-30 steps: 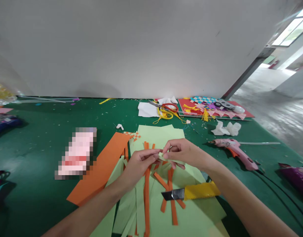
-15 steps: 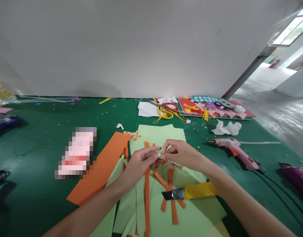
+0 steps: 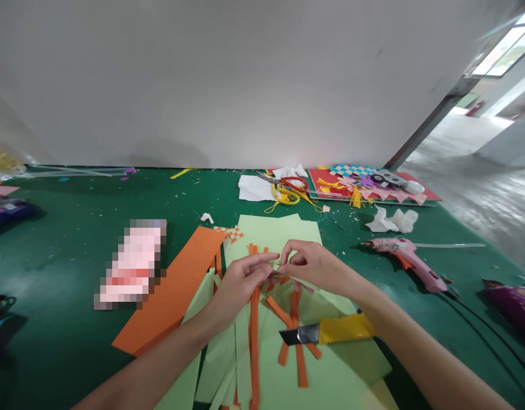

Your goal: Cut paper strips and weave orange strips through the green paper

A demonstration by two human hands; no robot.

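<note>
My left hand (image 3: 250,274) and my right hand (image 3: 309,265) meet above a pile of light green paper (image 3: 279,228). Their fingertips pinch a small piece of pale green paper, mostly hidden by the fingers. Orange paper strips (image 3: 254,341) lie on the green sheets beneath, several of them crossing near the utility knife. That utility knife (image 3: 345,330), with a yellow handle and dark blade, rests below my right hand, close to the forearm. Left of my left hand is an orange sheet (image 3: 172,290). A small orange and green checkered woven piece (image 3: 233,234) sits beyond the left fingers.
A pink hot glue gun (image 3: 410,262) with its cord lies at the right, beside crumpled tissue (image 3: 393,220). Scissors (image 3: 290,185) and yellow cords are at the back. A red board (image 3: 420,185) bears paper scraps. A blurred pink object (image 3: 134,259) lies at the left.
Both hands stay in nearly the same place, with only slight finger movement around the small paper piece. The other things have not moved on the table.
</note>
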